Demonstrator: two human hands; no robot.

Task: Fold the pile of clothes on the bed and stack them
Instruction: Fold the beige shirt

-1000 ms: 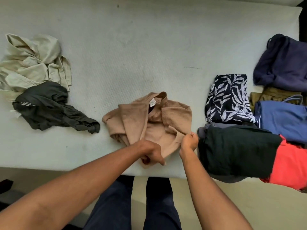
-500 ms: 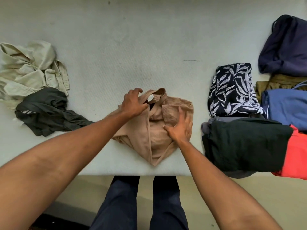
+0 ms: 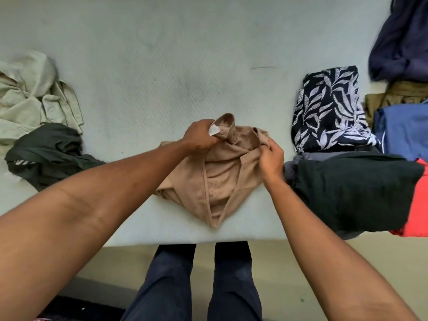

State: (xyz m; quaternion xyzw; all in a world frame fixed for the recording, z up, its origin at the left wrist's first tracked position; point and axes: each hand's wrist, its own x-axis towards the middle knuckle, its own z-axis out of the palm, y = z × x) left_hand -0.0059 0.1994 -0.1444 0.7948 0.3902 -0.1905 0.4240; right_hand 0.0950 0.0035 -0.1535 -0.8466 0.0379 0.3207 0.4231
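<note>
A tan collared shirt (image 3: 217, 181) lies bunched near the front edge of the pale bed (image 3: 162, 66). My left hand (image 3: 200, 137) grips its collar by the white label. My right hand (image 3: 272, 156) pinches the shirt's right shoulder fabric. To the left lie two loose garments: a crumpled beige shirt (image 3: 32, 93) and a dark green one (image 3: 48, 154). On the right sit folded clothes: a navy leaf-print piece (image 3: 328, 110) and a dark green piece (image 3: 352, 191) on a grey one.
Farther right are a blue garment (image 3: 405, 133), a red one (image 3: 419, 205), an olive one (image 3: 398, 93) and a dark navy heap (image 3: 403, 38). My legs (image 3: 199, 286) stand against the bed's front edge.
Both hands rose from the shirt's lower hem to its top. The left one now grips the collar; the right went from pressing flat to pinching the right shoulder.
</note>
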